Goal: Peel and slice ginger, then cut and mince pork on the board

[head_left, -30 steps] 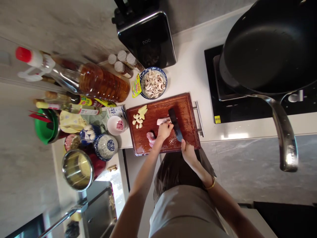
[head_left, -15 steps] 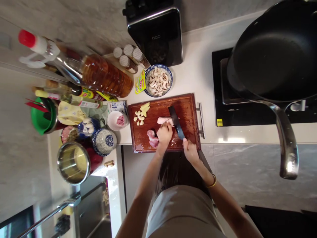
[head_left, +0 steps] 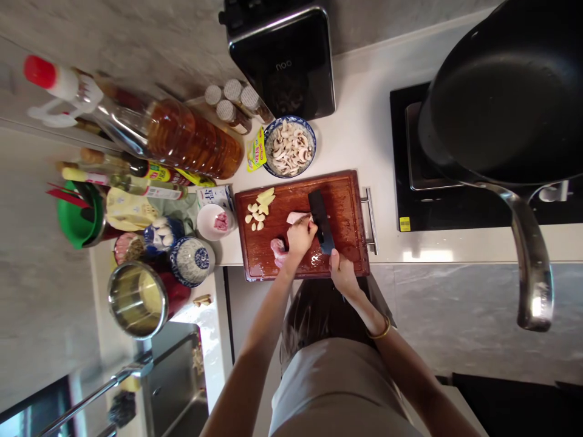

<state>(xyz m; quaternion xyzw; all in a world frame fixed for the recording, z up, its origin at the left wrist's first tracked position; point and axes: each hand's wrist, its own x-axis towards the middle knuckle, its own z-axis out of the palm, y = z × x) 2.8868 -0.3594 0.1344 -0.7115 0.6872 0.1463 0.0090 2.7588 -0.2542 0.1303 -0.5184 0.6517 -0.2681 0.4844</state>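
My right hand (head_left: pixel 345 273) grips the handle of a dark-bladed cleaver (head_left: pixel 321 218), which lies across the wooden cutting board (head_left: pixel 341 188). Beside the blade, my left hand (head_left: pixel 301 238) is closed with bent fingers on a pale piece of meat (head_left: pixel 297 216), partly covered by the hand. Another pink piece of meat (head_left: pixel 277 250) rests by my left wrist, partly hidden. Peeled garlic cloves (head_left: pixel 257 217) and yellowish slices (head_left: pixel 266 196), which look like ginger, lie at the board's upper left.
A bowl of sliced mushrooms (head_left: pixel 290 149) stands behind the board. To the left are a small white bowl with meat (head_left: pixel 209 223), a large oil bottle (head_left: pixel 194 136) and a steel pot (head_left: pixel 137 303). On the right, a pan (head_left: pixel 501 103) sits over the cooktop.
The cleaver has turned more upright and shifted slightly, its blade showing broader. My right hand has moved a little left, and my left hand has shifted slightly left over the meat.
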